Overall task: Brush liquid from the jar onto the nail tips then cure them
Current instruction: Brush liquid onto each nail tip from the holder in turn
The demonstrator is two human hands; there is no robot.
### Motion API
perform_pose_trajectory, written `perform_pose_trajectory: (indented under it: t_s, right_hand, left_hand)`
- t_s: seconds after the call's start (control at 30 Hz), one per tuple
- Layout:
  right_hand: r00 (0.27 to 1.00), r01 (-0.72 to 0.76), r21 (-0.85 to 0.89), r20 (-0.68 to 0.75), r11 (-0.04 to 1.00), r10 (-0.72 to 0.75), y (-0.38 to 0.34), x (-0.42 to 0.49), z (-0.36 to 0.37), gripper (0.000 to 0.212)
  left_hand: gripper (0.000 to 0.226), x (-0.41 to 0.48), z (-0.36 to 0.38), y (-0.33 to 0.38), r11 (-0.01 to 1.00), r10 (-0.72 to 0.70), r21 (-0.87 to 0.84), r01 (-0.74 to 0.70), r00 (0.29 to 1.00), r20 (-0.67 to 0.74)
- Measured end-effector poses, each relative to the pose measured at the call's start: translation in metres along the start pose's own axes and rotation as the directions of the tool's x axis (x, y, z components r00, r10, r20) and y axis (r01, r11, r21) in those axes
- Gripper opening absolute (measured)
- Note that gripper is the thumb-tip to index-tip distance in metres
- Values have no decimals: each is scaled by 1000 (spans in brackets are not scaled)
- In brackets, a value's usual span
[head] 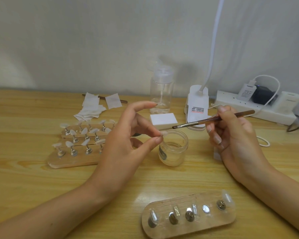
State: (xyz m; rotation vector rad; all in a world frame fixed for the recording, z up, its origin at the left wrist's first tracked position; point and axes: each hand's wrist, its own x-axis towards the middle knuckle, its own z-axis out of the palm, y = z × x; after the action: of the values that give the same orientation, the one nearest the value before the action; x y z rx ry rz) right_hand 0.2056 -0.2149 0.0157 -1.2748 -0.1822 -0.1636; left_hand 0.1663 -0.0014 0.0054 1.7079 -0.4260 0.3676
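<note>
My left hand [128, 138] pinches a small pale nail tip [164, 133] between thumb and fingers, just above the rim of the open clear jar [173, 149]. My right hand [231, 133] grips a brown-handled brush [212, 119], its bristle end pointing left and hovering close to the nail tip. A clear stand [188, 216] near the front edge carries several metal holders, most of them bare, with one nail tip at its right end. Behind my left hand, stacked clear stands [72, 160] carry several nail tips on holders.
A clear pump bottle [161, 90], a white block [163, 120] and a white lamp base [197, 106] with its cable stand behind the jar. Wipes [91, 107] and a second brush lie at the back left. A power strip [255, 104] with plugs sits at the back right.
</note>
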Motion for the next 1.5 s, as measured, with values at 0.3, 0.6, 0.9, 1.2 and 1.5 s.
perform_pose_trajectory:
  t_s: [0.3,0.6,0.9,1.2,1.5]
  right_hand:
    - [996,33,-80,90,996,-26,0,-2,1,27]
    - [998,-20,-144,60,989,29,-2,-3,4,26]
    - [998,-5,-177,67,984,17,-3,-5,5,29]
    - [999,-13,-184,47,983,22,-3,-5,4,25]
    - [999,-1,-184,32,983,8,-2,-4,4,25]
  left_hand:
    - [58,0,0,0,998,-45,32,45,999,16]
    - [59,-1,-1,-3,996,-49,78,47,999,22]
    - [59,-1,-2,-3,996,-28,82,25,999,35]
    - [57,-1,-1,-3,998,-28,51,26,999,42]
    - [56,-1,-1,-3,999,-42,0,42,998,47]
